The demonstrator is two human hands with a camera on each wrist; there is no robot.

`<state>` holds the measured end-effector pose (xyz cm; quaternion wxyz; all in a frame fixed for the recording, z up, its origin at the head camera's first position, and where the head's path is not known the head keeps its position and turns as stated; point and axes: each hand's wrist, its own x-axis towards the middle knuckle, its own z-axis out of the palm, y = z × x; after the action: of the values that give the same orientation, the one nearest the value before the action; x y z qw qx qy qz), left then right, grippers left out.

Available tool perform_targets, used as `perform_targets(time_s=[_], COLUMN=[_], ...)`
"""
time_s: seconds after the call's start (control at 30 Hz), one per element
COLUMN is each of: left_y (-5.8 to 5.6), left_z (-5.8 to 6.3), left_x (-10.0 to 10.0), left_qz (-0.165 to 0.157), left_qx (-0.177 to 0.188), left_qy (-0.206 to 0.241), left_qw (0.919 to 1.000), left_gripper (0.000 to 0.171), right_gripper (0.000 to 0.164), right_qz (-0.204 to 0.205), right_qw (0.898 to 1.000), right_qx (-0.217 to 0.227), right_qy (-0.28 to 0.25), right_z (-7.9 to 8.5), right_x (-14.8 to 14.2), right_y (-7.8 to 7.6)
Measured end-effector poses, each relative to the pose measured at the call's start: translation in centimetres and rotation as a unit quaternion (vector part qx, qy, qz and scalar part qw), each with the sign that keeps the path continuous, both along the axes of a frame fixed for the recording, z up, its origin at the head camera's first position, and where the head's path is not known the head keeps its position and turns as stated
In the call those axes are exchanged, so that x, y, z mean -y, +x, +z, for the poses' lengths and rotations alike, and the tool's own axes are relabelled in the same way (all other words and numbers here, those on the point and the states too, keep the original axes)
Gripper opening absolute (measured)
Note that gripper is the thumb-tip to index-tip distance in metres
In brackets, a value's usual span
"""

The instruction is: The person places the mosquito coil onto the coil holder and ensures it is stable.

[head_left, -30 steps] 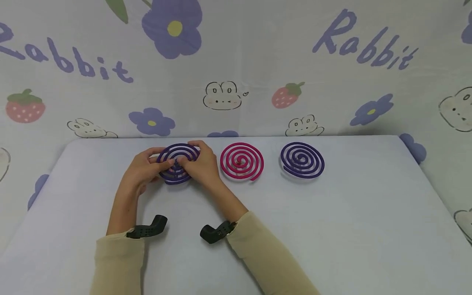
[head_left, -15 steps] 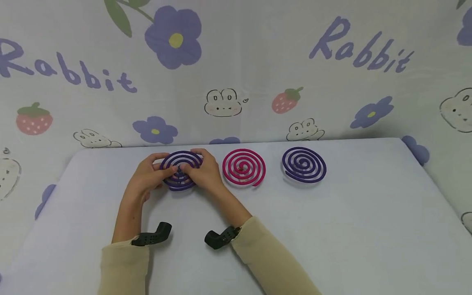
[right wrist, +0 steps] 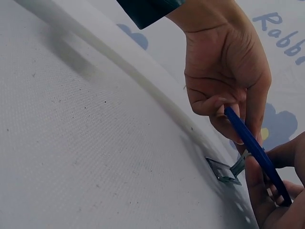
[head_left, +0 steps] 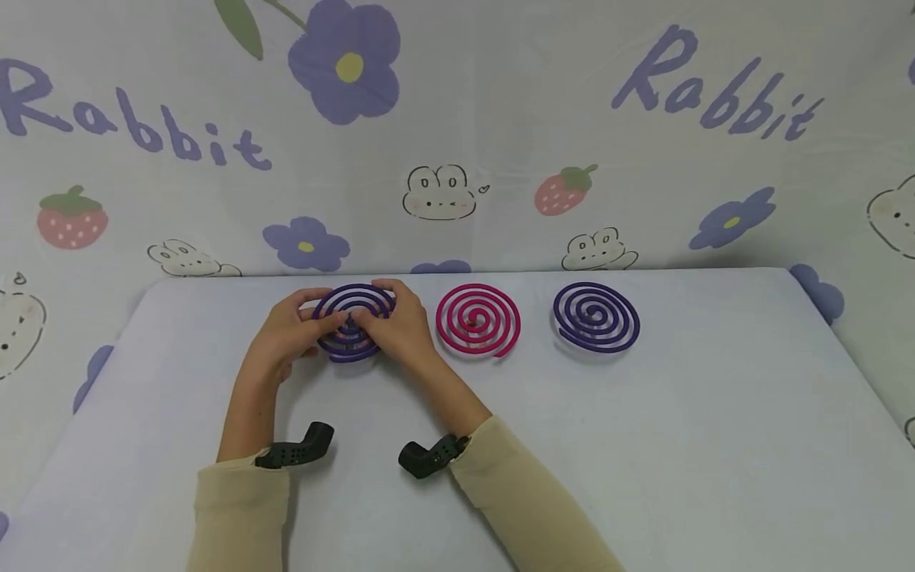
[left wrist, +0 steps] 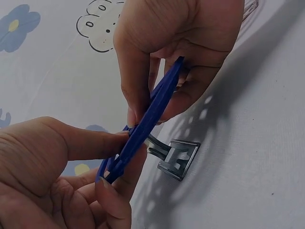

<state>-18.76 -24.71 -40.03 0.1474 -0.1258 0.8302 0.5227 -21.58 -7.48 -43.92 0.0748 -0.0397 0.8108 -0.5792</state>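
Note:
A dark purple mosquito coil [head_left: 355, 337], blue in the wrist views, sits tilted at the table's back left over a small metal stand [left wrist: 178, 159]. My left hand [head_left: 289, 327] grips its left side, with the thumb near the centre and fingers behind the rings. From the right, my right hand [head_left: 403, 324] pinches the same coil, its thumb at the centre beside the other thumb and the index finger at the far rim. Edge-on in the right wrist view, the coil [right wrist: 255, 148] stands between both hands, close to the stand's foot [right wrist: 221, 171].
Right of my hands, a pink mosquito coil [head_left: 477, 319] and another purple coil [head_left: 596, 317] stand in the same row, raised above the white table [head_left: 643, 445]. Directly behind hangs a printed cloth [head_left: 486, 103]. Each wrist wears a black camera band [head_left: 296, 451].
The head view has shifted slightly. Both hands stay on the same purple coil, thumbs still at its centre; the other two coils stand where they were.

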Motion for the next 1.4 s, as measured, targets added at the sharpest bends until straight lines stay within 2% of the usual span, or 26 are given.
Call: perform_targets(time_s=[0.13, 0.4, 0.63, 0.87, 0.93, 1.1, 1.17, 1.4], left_y=[0.0, -0.3, -0.4, -0.3, -0.3, -0.3, -0.3, -0.4], left_z=[-0.2, -0.9, -1.3, -1.0, -1.0, -1.3, -1.5, -1.6], left_x=[-0.1, 0.1, 0.6, 0.2, 0.2, 0.6, 0.7, 0.4], left_qz=[-0.001, -0.004, -0.009, -0.01, -0.009, -0.004, -0.004, 0.001], left_qx=[0.005, 0.005, 0.012, -0.005, -0.004, -0.002, -0.002, -0.013], left_qy=[-0.004, 0.015, 0.022, 0.009, 0.01, 0.019, 0.025, 0.007], left_qw=[1.0, 0.9999, 0.9996, 0.9999, 0.9999, 0.9998, 0.9997, 0.9999], left_gripper=[0.072, 0.072, 0.074, 0.071, 0.071, 0.072, 0.072, 0.072], right_gripper=[0.055, 0.056, 0.06, 0.057, 0.056, 0.055, 0.055, 0.055], right_qz=[0.001, -0.006, -0.004, -0.014, -0.017, -0.015, -0.014, -0.002], right_qw=[1.0, 0.999, 1.0, 0.994, 0.995, 1.0, 1.0, 1.0], right_qx=[0.009, 0.033, 0.009, 0.078, 0.072, -0.005, -0.021, 0.014], right_qy=[0.001, -0.014, -0.003, -0.071, -0.067, -0.01, -0.001, -0.021], right_z=[-0.1, -0.1, -0.1, -0.1, -0.1, 0.1, 0.1, -0.6], right_x=[-0.1, -0.1, 0.1, 0.1, 0.2, 0.6, 0.6, 0.0], right_y=[0.0, 0.0, 0.1, 0.0, 0.0, 0.1, 0.2, -0.2])
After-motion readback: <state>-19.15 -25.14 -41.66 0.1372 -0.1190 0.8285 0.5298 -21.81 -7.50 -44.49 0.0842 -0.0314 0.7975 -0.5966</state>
